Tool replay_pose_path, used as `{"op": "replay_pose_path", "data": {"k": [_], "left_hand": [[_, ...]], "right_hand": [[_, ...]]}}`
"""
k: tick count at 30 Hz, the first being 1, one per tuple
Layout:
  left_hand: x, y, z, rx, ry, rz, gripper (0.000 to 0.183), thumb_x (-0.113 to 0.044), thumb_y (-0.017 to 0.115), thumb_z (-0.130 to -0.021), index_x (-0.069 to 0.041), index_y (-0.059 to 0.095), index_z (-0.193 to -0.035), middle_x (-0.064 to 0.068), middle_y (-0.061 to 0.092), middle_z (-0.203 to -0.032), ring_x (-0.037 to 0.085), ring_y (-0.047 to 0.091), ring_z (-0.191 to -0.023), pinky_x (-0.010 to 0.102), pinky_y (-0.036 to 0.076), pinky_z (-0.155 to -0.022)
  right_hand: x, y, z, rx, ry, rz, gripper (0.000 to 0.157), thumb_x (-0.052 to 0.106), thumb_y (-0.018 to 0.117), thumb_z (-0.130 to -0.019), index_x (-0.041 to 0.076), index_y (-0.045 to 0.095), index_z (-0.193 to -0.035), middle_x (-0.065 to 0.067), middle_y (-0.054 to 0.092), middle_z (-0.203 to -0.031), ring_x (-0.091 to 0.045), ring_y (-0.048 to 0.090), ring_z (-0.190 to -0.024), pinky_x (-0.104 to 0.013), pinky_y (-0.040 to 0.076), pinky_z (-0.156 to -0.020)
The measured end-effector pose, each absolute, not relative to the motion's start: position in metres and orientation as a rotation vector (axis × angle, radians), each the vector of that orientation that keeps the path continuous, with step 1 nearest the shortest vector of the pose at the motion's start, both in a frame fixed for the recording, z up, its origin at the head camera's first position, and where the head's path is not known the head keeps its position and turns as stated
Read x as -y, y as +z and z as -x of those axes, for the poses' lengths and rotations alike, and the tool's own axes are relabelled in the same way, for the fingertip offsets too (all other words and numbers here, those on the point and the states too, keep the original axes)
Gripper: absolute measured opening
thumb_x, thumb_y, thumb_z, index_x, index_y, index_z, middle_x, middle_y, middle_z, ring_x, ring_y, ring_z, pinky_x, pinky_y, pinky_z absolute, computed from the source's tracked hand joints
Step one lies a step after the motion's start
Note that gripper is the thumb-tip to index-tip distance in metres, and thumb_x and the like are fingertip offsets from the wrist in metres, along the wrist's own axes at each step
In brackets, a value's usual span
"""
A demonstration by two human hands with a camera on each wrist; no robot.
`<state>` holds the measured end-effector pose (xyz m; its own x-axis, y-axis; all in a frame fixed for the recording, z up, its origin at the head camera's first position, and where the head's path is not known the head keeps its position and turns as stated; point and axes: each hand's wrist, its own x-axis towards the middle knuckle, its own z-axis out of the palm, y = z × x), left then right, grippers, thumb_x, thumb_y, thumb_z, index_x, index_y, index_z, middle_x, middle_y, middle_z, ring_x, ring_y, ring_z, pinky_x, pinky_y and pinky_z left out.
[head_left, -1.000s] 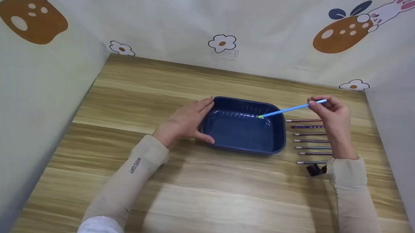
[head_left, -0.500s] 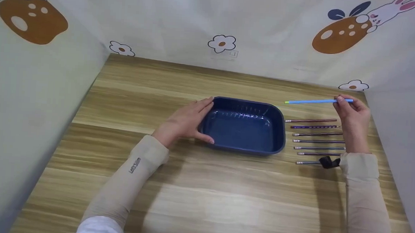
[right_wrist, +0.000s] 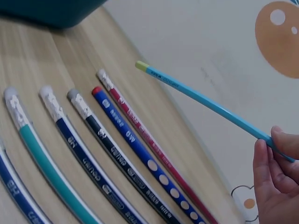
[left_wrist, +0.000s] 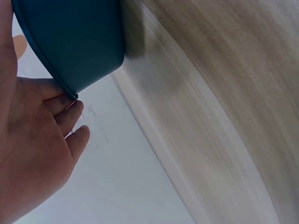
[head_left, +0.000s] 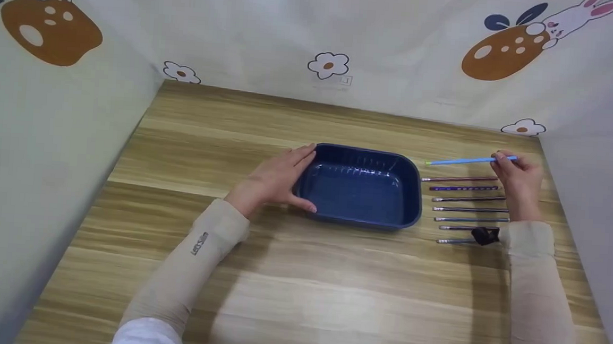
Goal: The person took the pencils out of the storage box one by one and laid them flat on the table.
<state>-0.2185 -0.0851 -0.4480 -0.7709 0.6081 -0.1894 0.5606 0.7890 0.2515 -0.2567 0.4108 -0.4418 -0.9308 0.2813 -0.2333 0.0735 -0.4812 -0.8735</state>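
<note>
In the head view my right hand (head_left: 520, 180) pinches a light blue pencil (head_left: 467, 161) near one end, between thumb and fingertips. The pencil's yellow-green tip points left toward the dark blue rectangular dish (head_left: 357, 220), and the right wrist view shows the pencil (right_wrist: 205, 101) raised above the table. Several other pencils (head_left: 469, 209) lie side by side in a row, right of the dish. My left hand (head_left: 274, 178) rests against the dish's left end, fingers at the far corner and thumb at the near one. Close up, its fingertips touch the dish's rim (left_wrist: 46, 63).
A wood-grain table (head_left: 299, 288) carries everything. Patterned sheets (head_left: 399, 50) enclose its back and sides. A black strap piece (head_left: 485, 235) at my right cuff hangs over the nearest pencils.
My right hand has moved right with the light blue pencil, taking its tip from over the dish to beyond the row, then slightly nearer. My left hand and the dish stay put.
</note>
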Motion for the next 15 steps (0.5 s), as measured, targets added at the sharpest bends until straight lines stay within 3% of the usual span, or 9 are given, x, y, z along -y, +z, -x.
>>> {"op": "replay_pose_path", "data": {"k": [7, 12, 15], "left_hand": [[0.086, -0.449, 0.219, -2.729, 0.271, -0.910, 0.126, -0.077, 0.067, -0.073, -0.005, 0.011, -0.160, 0.008, 0.004, -0.170, 0.025, 0.011, -0.157, 0.042, 0.013, -0.130], [0.086, -0.449, 0.219, -2.718, 0.289, -0.889, 0.126, -0.077, 0.068, -0.073, -0.006, 0.011, -0.160, 0.007, 0.002, -0.170, 0.025, 0.010, -0.157, 0.040, 0.011, -0.130], [0.085, -0.448, 0.219, -2.718, 0.282, -0.880, 0.127, -0.079, 0.066, -0.072, -0.007, 0.011, -0.160, 0.006, 0.002, -0.170, 0.024, 0.009, -0.157, 0.040, 0.011, -0.130]], "right_hand": [[-0.415, -0.445, 0.261, 1.762, 2.478, 0.666, 0.010, -0.001, 0.063, -0.093, 0.001, 0.067, -0.085, -0.004, 0.072, -0.076, -0.010, 0.073, -0.073, -0.017, 0.061, -0.075], [-0.419, -0.447, 0.265, 2.092, 2.256, 0.752, 0.015, 0.010, 0.062, -0.097, 0.010, 0.067, -0.083, 0.003, 0.070, -0.070, -0.005, 0.069, -0.066, -0.016, 0.060, -0.066], [-0.425, -0.452, 0.270, 2.223, 2.132, 0.765, 0.010, 0.015, 0.064, -0.097, 0.012, 0.066, -0.088, 0.007, 0.070, -0.068, -0.004, 0.068, -0.064, -0.016, 0.059, -0.064]]}}
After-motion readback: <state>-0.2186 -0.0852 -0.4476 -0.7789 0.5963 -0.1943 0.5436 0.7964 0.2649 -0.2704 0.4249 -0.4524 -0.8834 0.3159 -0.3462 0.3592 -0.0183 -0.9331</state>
